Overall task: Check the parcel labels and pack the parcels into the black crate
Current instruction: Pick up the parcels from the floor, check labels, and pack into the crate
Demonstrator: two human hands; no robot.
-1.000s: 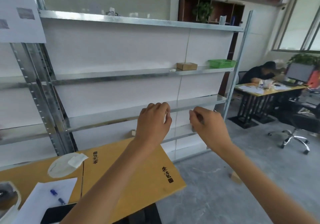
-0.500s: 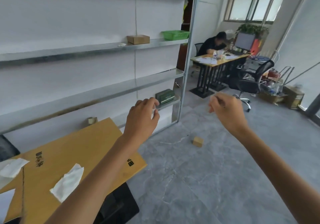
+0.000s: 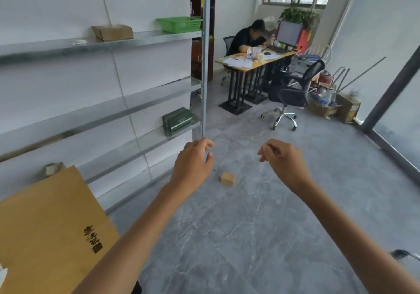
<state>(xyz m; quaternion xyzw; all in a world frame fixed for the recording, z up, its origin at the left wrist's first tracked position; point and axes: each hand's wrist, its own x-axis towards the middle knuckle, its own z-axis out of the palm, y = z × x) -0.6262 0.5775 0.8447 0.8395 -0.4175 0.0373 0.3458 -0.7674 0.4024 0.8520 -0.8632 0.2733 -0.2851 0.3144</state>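
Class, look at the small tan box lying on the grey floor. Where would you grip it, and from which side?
Probably from above: the small tan box sits flat on the floor with nothing against it. Pinch two opposite side faces; its blocky shape offers flat, parallel sides.

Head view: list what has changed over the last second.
The camera swung right: the shelving slid left, the wooden table sank to the lower left corner, and a small block on the floor now shows between the hands. The left hand and right hand stayed raised, loosely curled, holding nothing. Nothing was gripped or let go; the cardboard box and green basket stayed on their shelf.
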